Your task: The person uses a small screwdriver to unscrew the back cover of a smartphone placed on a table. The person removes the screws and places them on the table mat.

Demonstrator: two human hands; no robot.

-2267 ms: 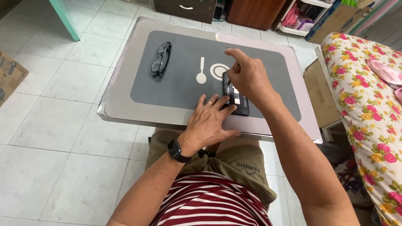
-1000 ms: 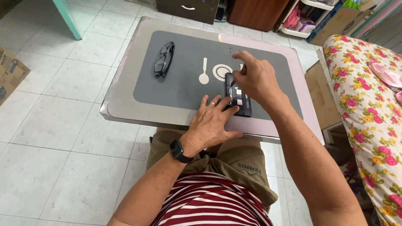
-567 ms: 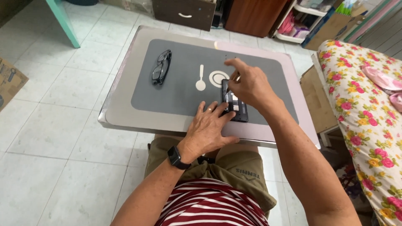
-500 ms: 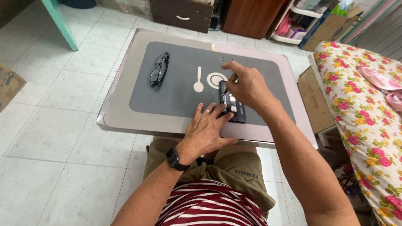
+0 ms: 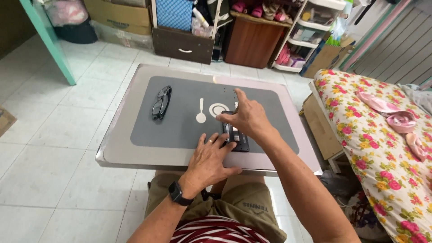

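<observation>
My left hand (image 5: pixel 210 157) lies flat, fingers spread, tips pressing the near edge of the small black rectangular device with its back opened (image 5: pixel 236 137). It sits on the dark grey rubbery mat (image 5: pixel 180 126) near the front of the grey metal-edged low table (image 5: pixel 121 148). My right hand (image 5: pixel 246 118) arches over its far end, index raised, thumb touching it; I can't tell if it pinches. I judge it light, rigid, fragile inside: hold by the side edges. Black-framed folded glasses (image 5: pixel 160 102) and a white spoon-shaped piece (image 5: pixel 200 113) lie well apart.
</observation>
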